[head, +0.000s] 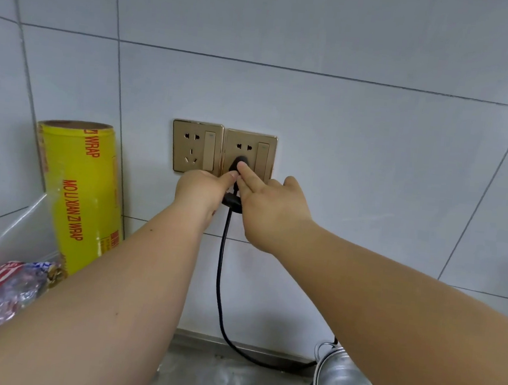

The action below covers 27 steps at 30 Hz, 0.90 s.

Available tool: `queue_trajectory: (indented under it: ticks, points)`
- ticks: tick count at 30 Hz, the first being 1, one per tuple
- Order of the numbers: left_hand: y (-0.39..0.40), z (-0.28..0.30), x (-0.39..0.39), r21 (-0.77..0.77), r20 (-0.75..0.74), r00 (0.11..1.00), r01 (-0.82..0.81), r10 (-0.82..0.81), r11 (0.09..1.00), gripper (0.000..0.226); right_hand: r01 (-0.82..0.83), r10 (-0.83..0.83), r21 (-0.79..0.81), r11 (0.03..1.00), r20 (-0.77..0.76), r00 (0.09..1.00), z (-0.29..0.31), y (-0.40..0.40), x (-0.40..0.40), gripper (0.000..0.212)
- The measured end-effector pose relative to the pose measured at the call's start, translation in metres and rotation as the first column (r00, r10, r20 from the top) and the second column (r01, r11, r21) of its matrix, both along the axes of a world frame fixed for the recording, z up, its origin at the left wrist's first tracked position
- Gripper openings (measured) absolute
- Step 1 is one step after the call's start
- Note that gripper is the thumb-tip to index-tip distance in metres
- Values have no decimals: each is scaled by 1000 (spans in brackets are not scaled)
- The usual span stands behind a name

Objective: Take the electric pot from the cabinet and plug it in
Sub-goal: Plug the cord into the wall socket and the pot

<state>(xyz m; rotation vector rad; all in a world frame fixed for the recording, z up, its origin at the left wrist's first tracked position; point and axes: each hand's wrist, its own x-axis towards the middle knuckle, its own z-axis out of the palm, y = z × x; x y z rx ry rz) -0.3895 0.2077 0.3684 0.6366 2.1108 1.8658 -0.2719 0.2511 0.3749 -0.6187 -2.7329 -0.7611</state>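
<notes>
A black plug sits against the lower holes of the right gold wall socket. My left hand pinches the plug from the left with thumb and fingertips. My right hand presses its forefinger on the plug's face from the right. The black cord drops from the plug down the tiled wall and runs right along the counter to the steel electric pot, which shows at the bottom right, partly hidden under my right forearm.
A second gold socket sits to the left of the used one, with nothing in it. A tall yellow roll of cling wrap stands in the left corner. Plastic bags with packaged goods lie at the lower left on the grey counter.
</notes>
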Motion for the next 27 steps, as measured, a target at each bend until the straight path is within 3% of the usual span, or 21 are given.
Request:
queue_trajectory:
  ticks: [5, 11, 19, 27]
  points:
    - [-1, -3, -4, -41, -36, 999, 23, -25, 999, 41, 25, -29, 55, 998, 69, 997, 5, -4, 5, 59]
    - [2, 0, -13, -80, -54, 999, -6, 2, 997, 62, 77, -87, 62, 995, 174, 981, 9, 4, 7, 35]
    - [7, -6, -14, -31, 2, 1000, -10, 10, 999, 62, 132, -134, 24, 991, 220, 966, 0, 2, -3, 35]
    - [6, -2, -14, -251, -197, 980, -46, -5, 967, 61, 181, -169, -38, 983, 213, 962, -2, -5, -6, 38]
